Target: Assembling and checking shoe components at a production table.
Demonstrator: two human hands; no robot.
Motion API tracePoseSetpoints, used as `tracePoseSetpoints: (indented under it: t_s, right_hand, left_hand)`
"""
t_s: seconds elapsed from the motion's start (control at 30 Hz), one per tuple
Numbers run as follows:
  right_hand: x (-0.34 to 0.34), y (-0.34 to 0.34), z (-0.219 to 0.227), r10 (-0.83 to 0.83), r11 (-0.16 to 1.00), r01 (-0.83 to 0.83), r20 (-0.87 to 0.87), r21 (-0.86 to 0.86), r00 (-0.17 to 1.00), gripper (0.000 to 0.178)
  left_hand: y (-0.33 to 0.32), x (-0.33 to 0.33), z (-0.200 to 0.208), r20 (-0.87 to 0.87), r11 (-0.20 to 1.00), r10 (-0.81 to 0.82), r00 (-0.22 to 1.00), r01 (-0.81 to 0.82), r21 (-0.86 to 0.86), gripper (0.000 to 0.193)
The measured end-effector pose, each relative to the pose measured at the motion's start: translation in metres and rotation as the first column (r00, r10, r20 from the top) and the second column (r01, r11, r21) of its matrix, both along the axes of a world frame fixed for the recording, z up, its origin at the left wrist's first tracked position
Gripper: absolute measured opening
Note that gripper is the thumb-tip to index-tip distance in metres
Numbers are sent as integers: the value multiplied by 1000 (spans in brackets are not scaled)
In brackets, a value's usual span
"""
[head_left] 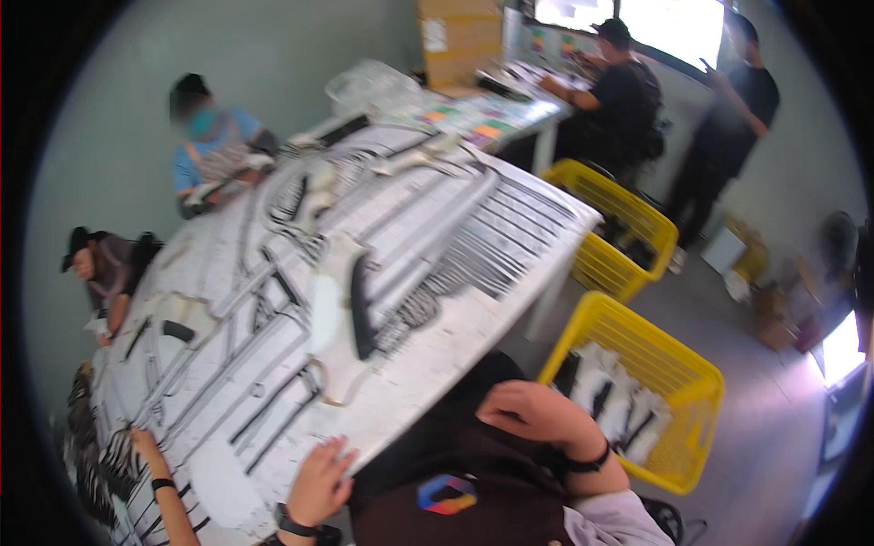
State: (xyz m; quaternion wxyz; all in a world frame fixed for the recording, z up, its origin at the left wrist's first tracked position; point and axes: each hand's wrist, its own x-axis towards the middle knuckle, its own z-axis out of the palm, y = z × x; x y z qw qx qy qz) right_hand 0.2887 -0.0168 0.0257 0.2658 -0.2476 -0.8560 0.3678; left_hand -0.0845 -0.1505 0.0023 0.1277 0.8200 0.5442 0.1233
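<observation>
My left hand (320, 482) is at the table's near edge, its fingers stretched out and nothing in it. My right hand (528, 409) hangs off the table, above my dark apron and beside the near yellow basket. Its fingers are curled in, and no object shows in them. On the white table (437, 355), ahead of my left hand, lies a long white piece with a thick black strip (362, 305) along one side. Several thin black strips (264, 423) lie nearer to my left hand. A flat white sheet (218, 478) is to its left.
At the right stand a near yellow basket (701, 382) with white-and-black pieces and a far yellow basket (660, 232). A co-worker's hand (144, 444) touches striped bundles at the lower left. Two people work along the table's far left side. Two others are at the back.
</observation>
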Motion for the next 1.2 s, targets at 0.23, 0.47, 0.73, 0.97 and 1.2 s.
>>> tracePoseSetpoints:
  t_s: [0.23,0.47,0.73,0.97,1.2]
  right_hand:
    - [-60,16,0,-12,994,18,-61,112,998,11]
    - [-118,61,28,90,913,-176,239,369,967,9]
    - [-160,162,9,-122,968,-46,628,245,769,47]
    - [-182,223,-42,-5,996,32,325,-78,946,78]
    - [-188,223,-70,33,919,-53,-57,-392,998,67]
  left_hand:
    - [-20,-26,9,20,992,123,992,-124,32,49]
    - [-28,-44,18,25,954,262,965,-262,147,50]
    - [-62,-30,25,45,875,453,891,-453,171,42]
    - [-56,-2,34,190,848,440,877,-476,233,23]
    - [-38,6,99,426,862,39,904,-246,444,36]
